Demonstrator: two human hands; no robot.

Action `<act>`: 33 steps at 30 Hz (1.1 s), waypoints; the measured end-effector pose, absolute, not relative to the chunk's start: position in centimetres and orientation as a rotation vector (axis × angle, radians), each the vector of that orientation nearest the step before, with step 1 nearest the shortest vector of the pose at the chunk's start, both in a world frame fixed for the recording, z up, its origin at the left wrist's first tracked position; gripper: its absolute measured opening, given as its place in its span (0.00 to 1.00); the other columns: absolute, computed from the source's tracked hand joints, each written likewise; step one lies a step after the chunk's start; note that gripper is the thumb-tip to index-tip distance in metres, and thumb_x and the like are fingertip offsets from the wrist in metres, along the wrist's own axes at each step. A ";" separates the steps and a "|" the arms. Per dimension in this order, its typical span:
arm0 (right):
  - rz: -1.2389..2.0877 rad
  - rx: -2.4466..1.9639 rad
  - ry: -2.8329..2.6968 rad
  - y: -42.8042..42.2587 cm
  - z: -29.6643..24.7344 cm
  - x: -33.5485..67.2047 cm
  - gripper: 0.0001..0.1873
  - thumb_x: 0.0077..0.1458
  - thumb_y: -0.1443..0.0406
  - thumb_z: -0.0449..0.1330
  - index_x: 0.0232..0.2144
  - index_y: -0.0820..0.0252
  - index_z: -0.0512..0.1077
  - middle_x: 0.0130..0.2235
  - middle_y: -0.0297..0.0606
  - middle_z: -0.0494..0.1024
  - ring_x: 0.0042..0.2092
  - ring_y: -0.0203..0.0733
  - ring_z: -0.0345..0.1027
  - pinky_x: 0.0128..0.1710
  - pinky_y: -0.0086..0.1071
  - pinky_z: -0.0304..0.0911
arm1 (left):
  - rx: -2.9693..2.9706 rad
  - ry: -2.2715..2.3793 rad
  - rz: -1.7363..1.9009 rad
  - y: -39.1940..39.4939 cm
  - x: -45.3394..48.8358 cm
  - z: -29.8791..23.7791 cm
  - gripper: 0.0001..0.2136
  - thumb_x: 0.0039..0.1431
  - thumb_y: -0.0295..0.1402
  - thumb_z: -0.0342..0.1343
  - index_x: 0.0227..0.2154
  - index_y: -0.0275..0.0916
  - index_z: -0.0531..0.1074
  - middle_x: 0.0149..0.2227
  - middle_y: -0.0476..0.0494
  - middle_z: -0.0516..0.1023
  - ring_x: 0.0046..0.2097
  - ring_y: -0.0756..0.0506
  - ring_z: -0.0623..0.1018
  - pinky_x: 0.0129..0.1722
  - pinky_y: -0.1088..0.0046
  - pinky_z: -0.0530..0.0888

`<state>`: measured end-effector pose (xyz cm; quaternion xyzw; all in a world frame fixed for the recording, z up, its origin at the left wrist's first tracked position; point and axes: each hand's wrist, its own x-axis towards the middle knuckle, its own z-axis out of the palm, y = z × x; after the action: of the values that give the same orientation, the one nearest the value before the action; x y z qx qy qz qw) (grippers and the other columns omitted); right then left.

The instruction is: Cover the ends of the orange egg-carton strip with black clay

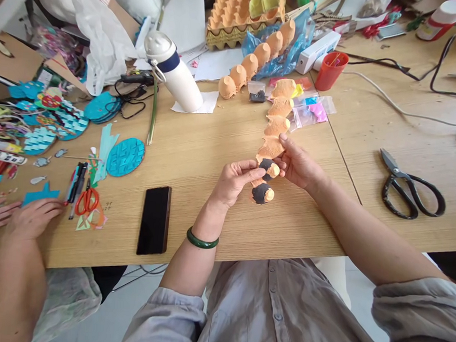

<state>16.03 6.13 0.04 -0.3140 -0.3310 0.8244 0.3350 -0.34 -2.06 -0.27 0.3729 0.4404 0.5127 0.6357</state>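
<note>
A long strip of orange egg-carton cups (277,117) stretches away from me across the wooden table (198,148). Its two nearest cups are painted black with orange tips. My left hand (235,179), with a green bangle on the wrist, is closed on the near end of the strip from the left. My right hand (299,163) pinches the same end from the right, thumb on a black cup. A second row of orange cups (256,58) lies on blue plastic farther back.
A black phone (154,219) lies left of my hands, large black scissors (410,186) to the right. A white bottle (172,71), red cup (331,70), egg trays (245,10) and teal paper shapes (125,156) crowd the back and left. Another person's hands (21,218) rest at the left edge.
</note>
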 end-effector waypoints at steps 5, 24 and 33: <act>2.145 -0.818 -0.854 6.4 -0.1 16.1 0.26 0.65 0.46 0.64 0.28 0.60 0.71 0.16 0.24 0.63 0.15 0.27 0.52 0.15 0.21 0.55 | 0.865 0.963 1.152 -2.0 -0.4 0.0 0.12 0.49 0.41 0.74 0.34 0.39 0.86 0.34 0.44 0.87 0.37 0.47 0.82 0.40 0.72 0.75; 2.148 -0.811 -0.807 6.5 -0.4 16.1 0.23 0.67 0.49 0.64 0.29 0.61 0.71 0.18 0.25 0.66 0.17 0.27 0.52 0.15 0.21 0.56 | 0.909 1.042 1.114 -2.0 -0.8 -0.3 0.15 0.46 0.40 0.76 0.36 0.39 0.86 0.39 0.42 0.88 0.41 0.45 0.84 0.44 0.70 0.77; 2.156 -0.838 -0.805 6.6 -0.1 16.2 0.23 0.66 0.47 0.64 0.31 0.59 0.71 0.17 0.24 0.66 0.16 0.28 0.52 0.15 0.22 0.56 | 0.843 0.988 1.076 -1.9 -0.9 0.3 0.15 0.47 0.38 0.75 0.38 0.39 0.87 0.38 0.43 0.87 0.39 0.46 0.83 0.41 0.72 0.76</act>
<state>16.18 6.60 -0.12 -0.3217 -0.3091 0.8281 0.3395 -0.94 -1.93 0.25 0.3734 0.4376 0.4764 0.6649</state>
